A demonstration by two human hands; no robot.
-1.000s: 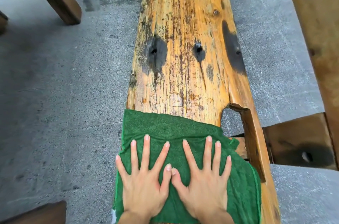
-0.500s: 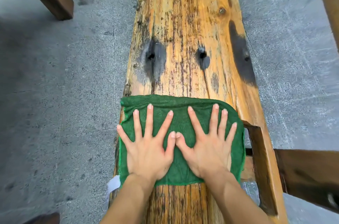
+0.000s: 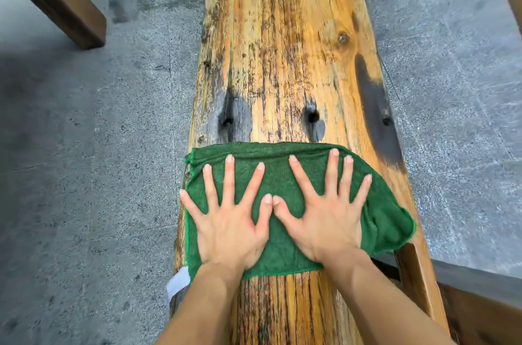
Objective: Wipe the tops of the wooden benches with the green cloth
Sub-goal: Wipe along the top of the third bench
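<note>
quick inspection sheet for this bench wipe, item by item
surface: wooden bench top, worn, with dark stains and two small holes
job's things: green cloth spread across the bench, right side rumpled near the edge, white tag at its near left corner
clutter: nothing seen
grippers: left hand and right hand flat on the cloth, fingers spread, thumb tips side by side
cables: nothing seen
surroundings: grey stone floor; another wooden leg upper left
</note>
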